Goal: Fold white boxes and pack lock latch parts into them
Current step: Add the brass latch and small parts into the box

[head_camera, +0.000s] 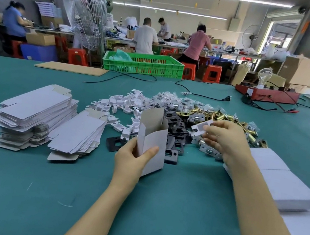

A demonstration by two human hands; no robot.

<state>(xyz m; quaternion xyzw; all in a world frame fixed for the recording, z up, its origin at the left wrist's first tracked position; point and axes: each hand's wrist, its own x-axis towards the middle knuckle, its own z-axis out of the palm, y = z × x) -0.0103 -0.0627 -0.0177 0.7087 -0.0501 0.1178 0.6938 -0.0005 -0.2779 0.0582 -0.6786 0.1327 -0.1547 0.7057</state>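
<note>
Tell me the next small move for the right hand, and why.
Probably carry the white card insert over and slip it into the folded white box. The left hand holds that box upright with its top flap open, and the right hand already pinches the insert beside it, above the latch parts.

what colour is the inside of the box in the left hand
Grey-brown raw cardboard inside, white outside; the box held by the left hand shows it best in the head view.
</note>
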